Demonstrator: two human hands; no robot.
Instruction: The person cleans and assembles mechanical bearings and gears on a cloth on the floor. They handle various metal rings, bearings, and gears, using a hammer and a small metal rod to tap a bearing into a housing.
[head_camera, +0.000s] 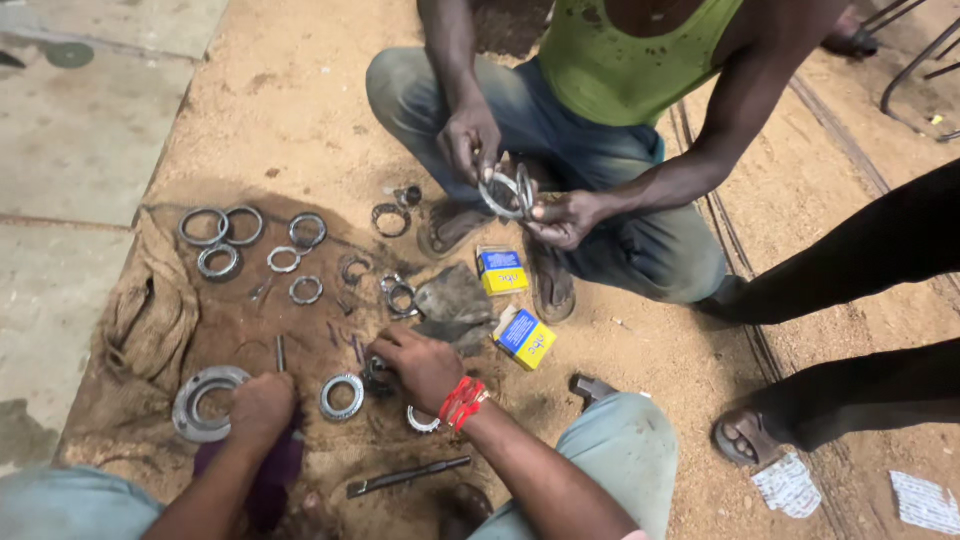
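Head view: your right hand (425, 365) lies curled over a small dark part (378, 376) on the sacking (150, 320), fingers closed on it. The bearing ring (342, 396) sits just left of them, between both hands. Your left hand (262, 408) rests fisted beside the flange (190, 405); what it holds is hidden.

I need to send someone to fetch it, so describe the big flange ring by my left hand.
On the dirty burlap sack spread over the sandy ground, look at the near left corner. The flange ring lies just left of the left hand: it is the widest, flat-rimmed grey ring, bigger than the bearing rings around it.
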